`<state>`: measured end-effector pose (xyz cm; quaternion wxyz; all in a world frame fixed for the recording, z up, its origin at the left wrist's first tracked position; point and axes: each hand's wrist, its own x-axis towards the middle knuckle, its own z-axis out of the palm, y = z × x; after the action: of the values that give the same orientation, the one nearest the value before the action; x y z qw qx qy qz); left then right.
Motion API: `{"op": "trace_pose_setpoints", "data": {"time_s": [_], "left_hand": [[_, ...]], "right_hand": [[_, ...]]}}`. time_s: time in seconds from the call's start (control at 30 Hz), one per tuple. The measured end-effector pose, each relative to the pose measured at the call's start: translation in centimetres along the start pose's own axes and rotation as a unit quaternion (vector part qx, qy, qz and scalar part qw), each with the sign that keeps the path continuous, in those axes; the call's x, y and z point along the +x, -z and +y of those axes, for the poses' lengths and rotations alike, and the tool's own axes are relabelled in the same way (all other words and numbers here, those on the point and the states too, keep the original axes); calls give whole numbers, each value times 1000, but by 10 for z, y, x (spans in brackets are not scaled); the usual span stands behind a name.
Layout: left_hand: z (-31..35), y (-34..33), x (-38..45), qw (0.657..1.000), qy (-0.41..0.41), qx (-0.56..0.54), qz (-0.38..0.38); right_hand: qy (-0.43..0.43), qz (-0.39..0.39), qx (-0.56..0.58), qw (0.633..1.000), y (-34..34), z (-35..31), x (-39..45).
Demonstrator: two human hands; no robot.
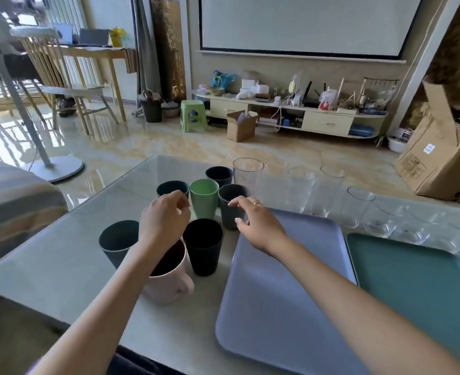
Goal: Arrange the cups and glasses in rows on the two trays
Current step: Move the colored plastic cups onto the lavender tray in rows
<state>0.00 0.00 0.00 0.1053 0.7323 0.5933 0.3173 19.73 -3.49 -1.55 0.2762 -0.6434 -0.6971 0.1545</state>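
Observation:
Several plastic cups stand grouped on the glass table: a green cup point(204, 197), a grey cup point(230, 204), a black cup point(204, 247), dark cups point(116, 243) point(219, 175) point(170, 188) and a pink mug point(169, 277). Several clear glasses point(248, 174) point(331, 185) line the far right. A lavender tray point(283, 299) and a teal tray point(418, 288) lie bare at the right. My left hand point(165, 220) hovers above the pink mug, fingers loosely curled, holding nothing. My right hand point(255, 220) is open, with its fingers at the grey cup's rim and side.
The table's near edge runs along the bottom left. A sofa arm point(15, 207) sits to the left. Beyond the table are a cardboard box point(445, 155), a fan base point(58, 167), a green stool point(193, 115) and a low TV cabinet point(326, 121).

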Motion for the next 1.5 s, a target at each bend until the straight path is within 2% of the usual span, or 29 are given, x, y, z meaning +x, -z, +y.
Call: {"op": "trace_pose_setpoints", "data": {"time_s": [0.1, 0.33, 0.6, 0.83, 0.97, 1.1, 1.27, 1.5], "left_hand": [[-13, -11, 5, 1000, 20, -5, 1], [-13, -22, 30, 996, 0, 53, -77], [-27, -19, 32, 995, -21, 15, -96], [-29, -20, 18, 999, -10, 22, -48], [-22, -20, 13, 999, -18, 23, -37], [-14, -21, 20, 1000, 3, -15, 1], [-9, -24, 22, 997, -13, -72, 40], [-10, -14, 26, 989, -6, -103, 104]], "right_hand": [[-12, -13, -60, 998, -6, 6, 14], [-70, 3, -136, 988, -20, 21, 52], [-20, 40, -139, 989, -42, 25, 51], [21, 95, -134, 986, -19, 31, 35], [8, 133, -148, 980, 12, 51, 21], [-47, 119, -153, 980, 24, 70, 14], [-47, 48, -172, 983, 13, 75, 22], [-62, 45, -173, 982, 5, 77, 38]]}}
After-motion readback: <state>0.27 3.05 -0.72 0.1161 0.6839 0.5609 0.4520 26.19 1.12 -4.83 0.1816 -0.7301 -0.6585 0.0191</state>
